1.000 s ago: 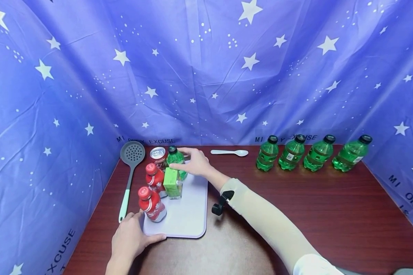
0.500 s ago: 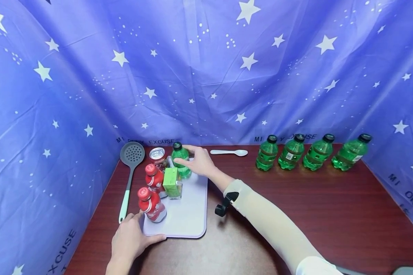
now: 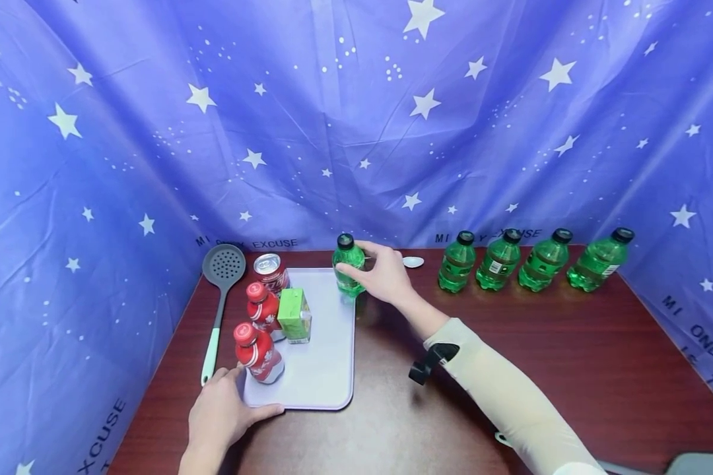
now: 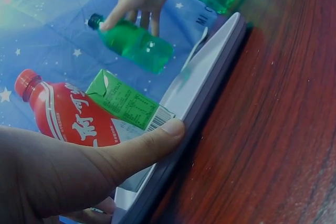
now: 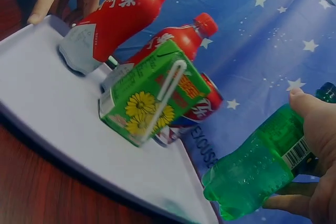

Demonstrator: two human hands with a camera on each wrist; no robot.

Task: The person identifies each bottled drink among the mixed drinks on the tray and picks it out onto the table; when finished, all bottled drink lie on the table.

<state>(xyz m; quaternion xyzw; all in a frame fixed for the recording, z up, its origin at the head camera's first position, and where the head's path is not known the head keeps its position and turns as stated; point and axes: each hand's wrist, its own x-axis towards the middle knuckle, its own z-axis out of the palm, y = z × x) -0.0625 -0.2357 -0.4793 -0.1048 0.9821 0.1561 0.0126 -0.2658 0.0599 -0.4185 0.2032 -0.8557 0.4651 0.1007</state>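
Note:
My right hand (image 3: 385,273) grips a green soda bottle (image 5: 252,166) with a black cap, held upright over the tray's back right corner. My left hand (image 3: 216,412) holds the near left corner of a pale lilac tray (image 3: 323,379), its thumb along the front rim. Two red-capped bottles with red labels stand on the tray's left side, the nearer bottle (image 3: 259,356) close to that hand and the farther bottle (image 3: 263,307) behind it. A green drink carton (image 3: 295,315) with yellow flowers and a straw stands beside them. Behind is a red soda can (image 3: 272,272).
A slotted skimmer (image 3: 224,267) with a mint handle lies left of the tray. Several green bottles (image 3: 457,264) stand in a row at the back right. A white spoon (image 3: 413,262) lies behind my right hand, partly hidden. A starry blue curtain (image 3: 344,132) encloses the table (image 3: 451,369).
My right hand has lifted the green soda bottle from beside the can and carton and carried it rightward to the tray's right edge. My left hand stays at the tray corner.

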